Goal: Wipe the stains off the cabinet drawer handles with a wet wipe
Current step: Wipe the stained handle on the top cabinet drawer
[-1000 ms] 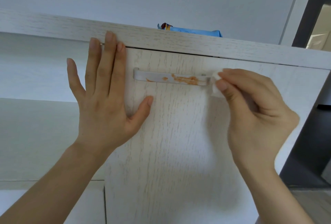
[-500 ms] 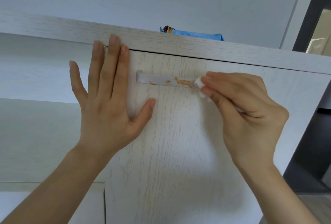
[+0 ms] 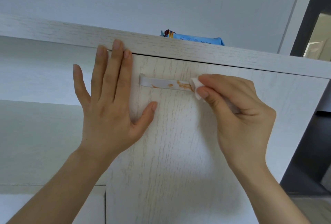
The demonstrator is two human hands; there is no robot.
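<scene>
Two hands: left hand point(image 3: 109, 109) flat, open on drawer front point(image 3: 179, 143); right hand point(image 3: 238, 114) pinches wet wipe point(image 3: 197, 87) vs stained handle point(image 3: 164, 85)

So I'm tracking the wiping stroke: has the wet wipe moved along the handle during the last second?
Yes. The wet wipe slid leftward from the handle's right end onto its stained middle.

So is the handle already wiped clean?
No, orange stains still streak the handle just left of the wipe pinched in the right hand.
</scene>
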